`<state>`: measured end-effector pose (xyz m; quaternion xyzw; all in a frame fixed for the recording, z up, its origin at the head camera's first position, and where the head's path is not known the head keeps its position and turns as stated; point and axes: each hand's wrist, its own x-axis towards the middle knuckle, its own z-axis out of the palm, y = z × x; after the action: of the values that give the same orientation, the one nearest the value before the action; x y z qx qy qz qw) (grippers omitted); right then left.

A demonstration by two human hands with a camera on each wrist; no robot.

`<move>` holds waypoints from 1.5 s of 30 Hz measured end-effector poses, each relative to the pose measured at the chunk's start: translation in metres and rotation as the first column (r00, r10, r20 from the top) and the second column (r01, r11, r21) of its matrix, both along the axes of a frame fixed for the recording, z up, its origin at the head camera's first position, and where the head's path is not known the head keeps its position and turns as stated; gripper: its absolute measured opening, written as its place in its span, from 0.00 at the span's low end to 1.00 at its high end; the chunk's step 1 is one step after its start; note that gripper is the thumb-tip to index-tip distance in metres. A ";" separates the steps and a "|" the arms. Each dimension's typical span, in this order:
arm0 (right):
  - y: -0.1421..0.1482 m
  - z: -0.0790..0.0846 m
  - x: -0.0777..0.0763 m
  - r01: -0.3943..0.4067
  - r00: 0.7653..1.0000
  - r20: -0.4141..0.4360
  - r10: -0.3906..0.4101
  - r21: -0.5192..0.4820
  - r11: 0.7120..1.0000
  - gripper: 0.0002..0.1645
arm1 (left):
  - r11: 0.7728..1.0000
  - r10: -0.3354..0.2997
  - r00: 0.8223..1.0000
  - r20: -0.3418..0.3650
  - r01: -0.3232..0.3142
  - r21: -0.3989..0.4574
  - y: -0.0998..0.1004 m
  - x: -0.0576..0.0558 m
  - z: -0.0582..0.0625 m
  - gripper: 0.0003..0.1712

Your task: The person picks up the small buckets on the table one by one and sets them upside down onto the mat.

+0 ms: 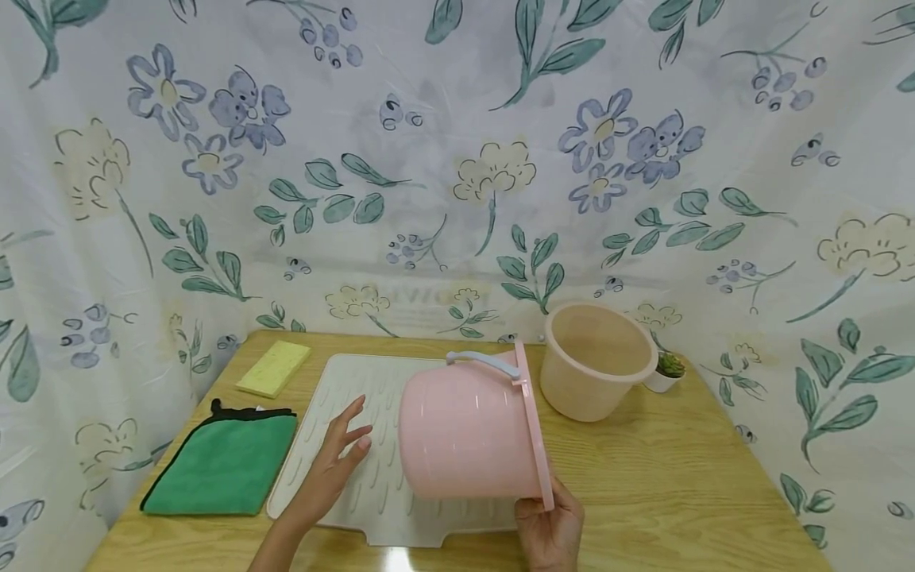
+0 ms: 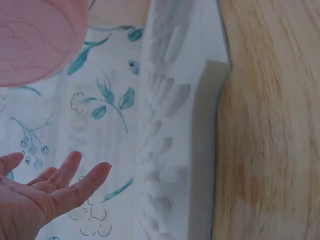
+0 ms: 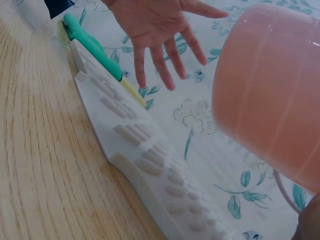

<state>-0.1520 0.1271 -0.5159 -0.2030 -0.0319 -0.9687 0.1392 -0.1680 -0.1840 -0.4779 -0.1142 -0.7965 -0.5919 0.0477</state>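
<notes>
A pink bucket with a pale grey handle is tipped on its side above the white drain mat, its mouth facing right. My right hand grips the bucket's rim from below. In the right wrist view, the bucket's glossy side fills the right part, and only a dark bit of that hand shows at the lower corner. To the left of the bucket's base, my left hand hangs in the air with fingers spread, touching nothing. The left wrist view shows the bucket's round bottom above that hand.
A cream bucket stands upright at the back right, beside a small potted plant. On the left lie a green cloth with black edging and a yellow sponge cloth. A floral curtain hangs behind the wooden table.
</notes>
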 end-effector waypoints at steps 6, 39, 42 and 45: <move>-0.001 0.001 0.002 0.008 0.999 0.033 -0.009 0.013 1.000 0.21 | 1.000 0.002 1.000 0.023 -0.002 0.023 0.004 0.001 0.002 0.33; -0.009 -0.007 0.004 0.008 0.998 0.055 -0.011 0.053 0.999 0.22 | 0.984 -0.070 0.997 -0.013 0.072 0.162 0.027 -0.008 0.013 0.31; -0.011 -0.006 0.004 -0.004 0.998 0.057 0.001 0.054 0.999 0.21 | 0.981 -0.082 0.996 -0.029 0.086 0.174 0.029 -0.008 0.016 0.30; -0.014 -0.005 0.004 -0.013 0.998 0.061 0.009 0.056 0.998 0.21 | 0.970 -0.122 0.991 -0.051 0.130 0.207 0.033 -0.008 0.019 0.32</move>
<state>-0.1479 0.1134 -0.5208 -0.1693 -0.0097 -0.9742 0.1492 -0.1757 -0.1509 -0.4585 -0.1699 -0.7198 -0.6721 0.0369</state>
